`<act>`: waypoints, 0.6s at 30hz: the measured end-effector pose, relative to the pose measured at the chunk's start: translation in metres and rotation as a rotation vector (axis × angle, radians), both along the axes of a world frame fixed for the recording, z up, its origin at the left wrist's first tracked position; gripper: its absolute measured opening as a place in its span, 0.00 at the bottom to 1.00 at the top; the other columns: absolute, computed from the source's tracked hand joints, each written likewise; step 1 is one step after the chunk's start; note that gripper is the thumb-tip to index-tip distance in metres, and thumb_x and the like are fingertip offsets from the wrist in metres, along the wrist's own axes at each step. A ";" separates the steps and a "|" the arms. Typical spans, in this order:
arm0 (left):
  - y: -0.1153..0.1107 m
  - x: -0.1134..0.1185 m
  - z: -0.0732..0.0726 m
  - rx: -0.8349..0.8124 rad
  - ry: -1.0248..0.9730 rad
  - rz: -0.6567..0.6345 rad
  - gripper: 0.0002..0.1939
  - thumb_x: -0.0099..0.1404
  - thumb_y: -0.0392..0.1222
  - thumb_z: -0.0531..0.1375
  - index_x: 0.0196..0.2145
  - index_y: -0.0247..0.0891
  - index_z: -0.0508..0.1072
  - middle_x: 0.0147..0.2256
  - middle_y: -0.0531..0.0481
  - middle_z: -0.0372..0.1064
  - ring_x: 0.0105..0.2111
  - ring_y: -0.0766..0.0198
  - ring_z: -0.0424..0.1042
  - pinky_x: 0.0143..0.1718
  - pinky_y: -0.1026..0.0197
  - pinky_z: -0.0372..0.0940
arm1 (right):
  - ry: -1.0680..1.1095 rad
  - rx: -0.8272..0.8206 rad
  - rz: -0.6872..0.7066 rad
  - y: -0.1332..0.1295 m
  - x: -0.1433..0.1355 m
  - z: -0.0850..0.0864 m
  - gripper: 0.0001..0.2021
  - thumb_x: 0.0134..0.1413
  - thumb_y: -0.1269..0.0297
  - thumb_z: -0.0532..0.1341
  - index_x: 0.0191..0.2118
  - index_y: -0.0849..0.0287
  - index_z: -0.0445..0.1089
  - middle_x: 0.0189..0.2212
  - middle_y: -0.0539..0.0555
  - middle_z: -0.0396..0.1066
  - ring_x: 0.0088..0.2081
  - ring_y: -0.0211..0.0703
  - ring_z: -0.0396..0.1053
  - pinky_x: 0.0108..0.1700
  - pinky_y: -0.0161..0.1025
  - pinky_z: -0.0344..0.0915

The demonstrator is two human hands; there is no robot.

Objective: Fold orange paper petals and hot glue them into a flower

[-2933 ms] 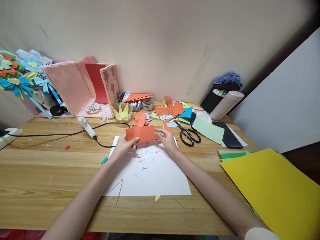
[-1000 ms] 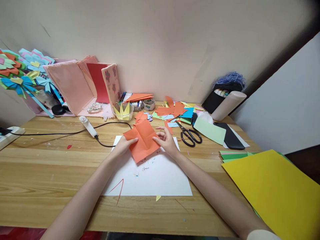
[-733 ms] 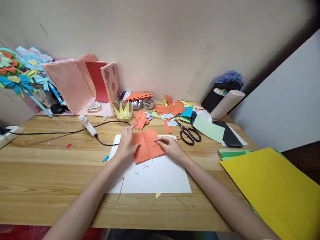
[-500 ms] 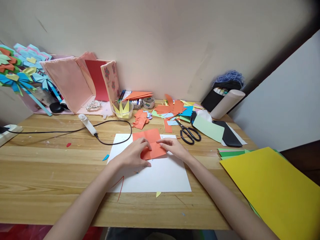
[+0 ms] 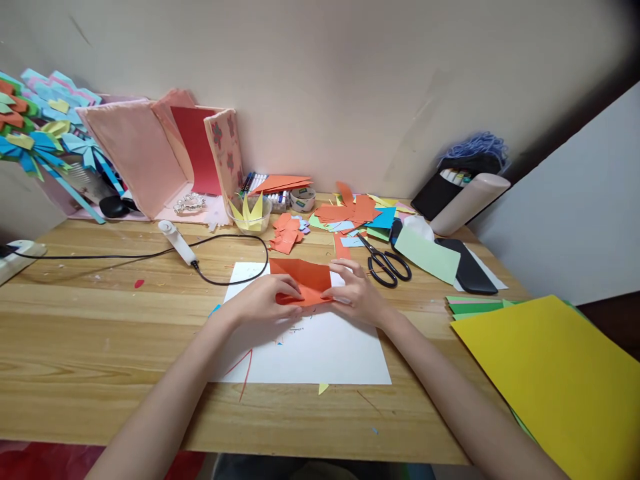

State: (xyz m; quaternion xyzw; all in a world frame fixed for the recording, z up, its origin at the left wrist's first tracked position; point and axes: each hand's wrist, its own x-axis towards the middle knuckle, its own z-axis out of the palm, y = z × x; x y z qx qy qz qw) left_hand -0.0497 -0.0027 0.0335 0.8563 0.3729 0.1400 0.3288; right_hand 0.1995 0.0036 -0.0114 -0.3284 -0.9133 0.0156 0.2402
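An orange sheet of paper [image 5: 303, 277] is between my two hands, its far part tilted up along a crease. My left hand [image 5: 267, 298] grips its left side with curled fingers and thumb. At the right side my right hand [image 5: 357, 292] pinches the near right part of the sheet, its other fingers bent above. Beneath both hands a white sheet of paper [image 5: 310, 357], marked with small scribbles, lies flat on the wooden table [image 5: 125, 360]. Black-handled scissors [image 5: 387, 265] rest just beyond my right hand.
Orange and other coloured paper scraps [image 5: 350, 213] lie toward the wall. A white corded tool [image 5: 177, 243] is at left, near a plastic cup [image 5: 250, 217] of yellow paper. Yellow sheets [image 5: 545, 373] at right overlap green ones. A black phone-like slab [image 5: 470, 267] lies behind them.
The orange sheet lay nearly flat before; now its far part is raised along the crease. My right hand has curled its fingers around the right side. The view has shifted slightly.
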 end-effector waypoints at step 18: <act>0.009 -0.005 -0.014 -0.118 0.070 0.264 0.19 0.56 0.53 0.55 0.19 0.36 0.72 0.21 0.52 0.67 0.22 0.67 0.62 0.23 0.66 0.50 | 0.371 -0.468 -0.248 -0.006 -0.028 -0.005 0.12 0.53 0.59 0.57 0.23 0.58 0.63 0.22 0.50 0.63 0.26 0.38 0.59 0.29 0.36 0.56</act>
